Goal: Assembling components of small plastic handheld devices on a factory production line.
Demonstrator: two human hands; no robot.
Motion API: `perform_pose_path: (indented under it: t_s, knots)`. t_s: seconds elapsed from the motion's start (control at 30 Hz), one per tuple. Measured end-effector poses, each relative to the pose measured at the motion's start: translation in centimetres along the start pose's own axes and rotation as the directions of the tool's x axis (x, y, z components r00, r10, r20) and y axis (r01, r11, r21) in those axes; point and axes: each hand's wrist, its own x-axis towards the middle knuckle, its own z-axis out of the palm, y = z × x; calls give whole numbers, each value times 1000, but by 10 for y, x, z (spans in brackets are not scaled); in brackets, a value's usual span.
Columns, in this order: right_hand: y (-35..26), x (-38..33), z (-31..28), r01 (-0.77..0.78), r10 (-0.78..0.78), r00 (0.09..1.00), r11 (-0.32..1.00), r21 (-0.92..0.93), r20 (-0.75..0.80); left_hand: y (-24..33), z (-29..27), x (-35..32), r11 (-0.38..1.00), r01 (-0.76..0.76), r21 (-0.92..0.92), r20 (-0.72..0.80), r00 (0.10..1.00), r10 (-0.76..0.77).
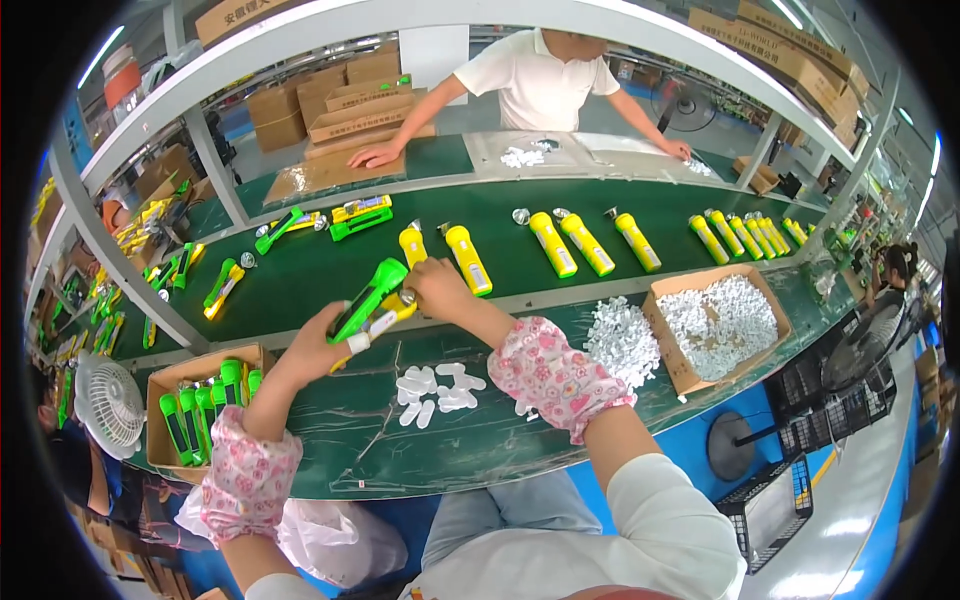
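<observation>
My left hand (318, 345) is closed around a green flashlight shell (372, 296) together with a yellow flashlight body (385, 322). A white patch shows near its thumb. Just right of these, my right hand (440, 288) has its fingers bent together beside the silver round piece (407, 297) at the yellow body's end; what they grip is hidden. Beyond that hand, a yellow flashlight (412, 243) lies on the green belt, partly covered, with another yellow flashlight (467, 260) to its right. Below my hands, several white oval plastic pieces (440, 388) lie on the green worktop.
At left stands a cardboard box of green shells (262, 357) beside a white fan (110, 405). A white heap of small pieces (622, 345) and a cardboard box of white pieces (665, 365) are at right. Yellow flashlights line the belt (350, 262). Opposite, a person (540, 80) leans over another worktop.
</observation>
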Motion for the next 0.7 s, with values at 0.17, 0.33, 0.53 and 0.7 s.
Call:
perform_pose_path:
  t_s: [0.17, 0.33, 0.53, 0.7]
  knots:
    - [3, -25, -23, 39, -65, 990, 979, 202, 127, 31, 10, -20, 923, 232, -307, 210, 962, -172]
    - [15, -42, -55, -100, -119, 915, 860, 501, 386, 4, 20, -36, 615, 381, -690, 312, 924, -222]
    - [15, -95, -77, -357, 155, 864, 859, 366, 480, -11, 60, -31, 216, 331, -919, 293, 937, -189]
    - [-31, -104, -63, -371, 264, 856, 912, 174, 445, -23, 106, 20, 154, 126, -980, 105, 985, -139]
